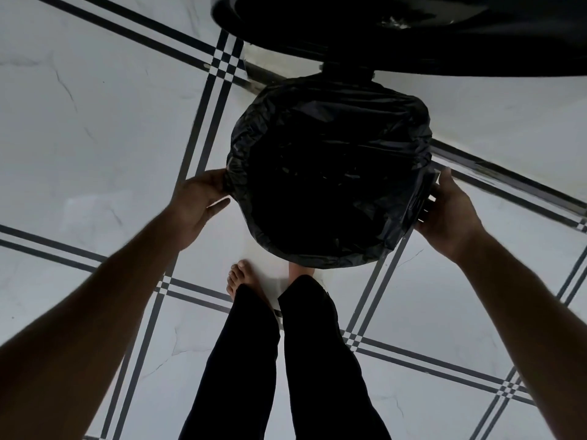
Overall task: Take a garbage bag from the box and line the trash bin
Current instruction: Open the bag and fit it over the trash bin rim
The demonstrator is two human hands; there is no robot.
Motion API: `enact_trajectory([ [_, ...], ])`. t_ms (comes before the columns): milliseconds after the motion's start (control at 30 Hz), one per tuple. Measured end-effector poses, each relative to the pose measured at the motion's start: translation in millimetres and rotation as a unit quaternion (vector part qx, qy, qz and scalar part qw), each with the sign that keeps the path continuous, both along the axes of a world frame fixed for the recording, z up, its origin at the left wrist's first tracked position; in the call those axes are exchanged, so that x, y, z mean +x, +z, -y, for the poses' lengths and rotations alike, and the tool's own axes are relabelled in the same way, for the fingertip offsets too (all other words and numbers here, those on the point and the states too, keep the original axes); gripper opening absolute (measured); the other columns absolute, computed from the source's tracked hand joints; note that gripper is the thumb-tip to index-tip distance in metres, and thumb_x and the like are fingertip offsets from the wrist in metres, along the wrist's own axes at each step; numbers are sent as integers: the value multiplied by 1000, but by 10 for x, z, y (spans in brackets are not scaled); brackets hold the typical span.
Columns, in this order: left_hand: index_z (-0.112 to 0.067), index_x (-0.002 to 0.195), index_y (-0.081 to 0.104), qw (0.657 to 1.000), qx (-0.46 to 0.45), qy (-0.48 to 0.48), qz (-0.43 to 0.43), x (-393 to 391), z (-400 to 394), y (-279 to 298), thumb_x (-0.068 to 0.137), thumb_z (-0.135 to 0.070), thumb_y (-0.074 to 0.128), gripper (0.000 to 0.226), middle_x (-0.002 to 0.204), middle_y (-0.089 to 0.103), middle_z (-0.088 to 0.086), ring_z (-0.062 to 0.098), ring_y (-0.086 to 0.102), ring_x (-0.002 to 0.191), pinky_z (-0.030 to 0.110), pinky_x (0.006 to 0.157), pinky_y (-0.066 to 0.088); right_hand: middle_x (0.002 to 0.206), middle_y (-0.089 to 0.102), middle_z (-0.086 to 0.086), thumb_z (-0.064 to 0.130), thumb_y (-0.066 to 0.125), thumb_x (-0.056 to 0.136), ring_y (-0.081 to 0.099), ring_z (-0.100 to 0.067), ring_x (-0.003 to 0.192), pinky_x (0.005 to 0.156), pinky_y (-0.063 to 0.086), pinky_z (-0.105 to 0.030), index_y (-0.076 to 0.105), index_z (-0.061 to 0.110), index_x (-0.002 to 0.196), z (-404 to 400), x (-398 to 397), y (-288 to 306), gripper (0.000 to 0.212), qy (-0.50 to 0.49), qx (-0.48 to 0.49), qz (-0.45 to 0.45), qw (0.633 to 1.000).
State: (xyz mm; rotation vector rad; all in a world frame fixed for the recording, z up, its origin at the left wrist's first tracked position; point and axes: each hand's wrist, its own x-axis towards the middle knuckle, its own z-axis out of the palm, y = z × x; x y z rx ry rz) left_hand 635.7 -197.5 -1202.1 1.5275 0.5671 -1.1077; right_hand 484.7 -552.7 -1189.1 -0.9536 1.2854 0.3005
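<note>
Bin: the trash bin (424, 198) stands on the floor just ahead of the person's feet; only a ribbed strip of its side shows at the right, under the plastic.
Bag: the black garbage bag (330, 173) sits inside the bin, its edge folded out over the rim all the way round (crinkled and loose at the near right).
Left hand: the left hand (198, 204) grips the bag's edge at the left rim, thumb apart below, fingers curled into the plastic.
Right hand: the right hand (448, 211) is on the right side, thumb up, fingers hidden behind the bag, so their state cannot be told.
Floor: white tiles (95, 122) with dark double stripes.
Overhead: a dark curved object (413, 42) fills the top.
</note>
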Motion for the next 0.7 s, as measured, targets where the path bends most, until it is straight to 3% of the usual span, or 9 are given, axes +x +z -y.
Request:
enact_trajectory([
  [100,-12,115,59,999,16,-37,-32,-72,-41,-63,86,19,38,47,114,66,6,22,61,116,38,109,42,91,69,3,56,40,101,64,-15,84,81,55,-31,68,19,108,-53,-18,-4,47,12,-19,-4,1000],
  [267,-12,113,61,998,11,-52,-30,-264,-131,-50,92,15,41,40,100,71,7,17,69,91,29,90,55,86,64,0,55,46,98,61,-14,74,73,55,-31,68,19,97,-106,-167,-54,43,19,-33,-35,999],
  [367,-15,101,64,997,-4,-46,-59,-327,-164,-22,101,-5,41,26,88,69,5,14,68,73,24,73,59,77,57,-4,54,40,101,50,-14,57,51,49,-25,65,12,89,-118,-225,-36,50,-16,-4,-38,999],
  [467,-15,96,64,990,-16,48,-129,-367,-150,6,103,-34,41,31,69,63,4,12,58,52,26,63,57,79,60,-5,55,43,99,50,-16,61,44,43,-22,67,11,87,-118,-239,8,52,-82,47,-30,995],
  [567,-16,98,64,979,-42,108,-166,-379,-158,34,101,-50,33,45,62,58,2,13,54,54,29,66,54,75,58,-1,57,46,96,47,-13,60,43,40,-19,73,13,78,-140,-244,50,55,-115,92,-12,989],
  [700,-15,99,64,971,-89,152,-160,-369,-97,77,103,-39,34,38,77,66,4,15,61,68,32,78,53,78,58,4,60,45,95,49,-7,53,40,37,-17,67,18,93,-152,-226,55,48,-132,133,10,982],
])
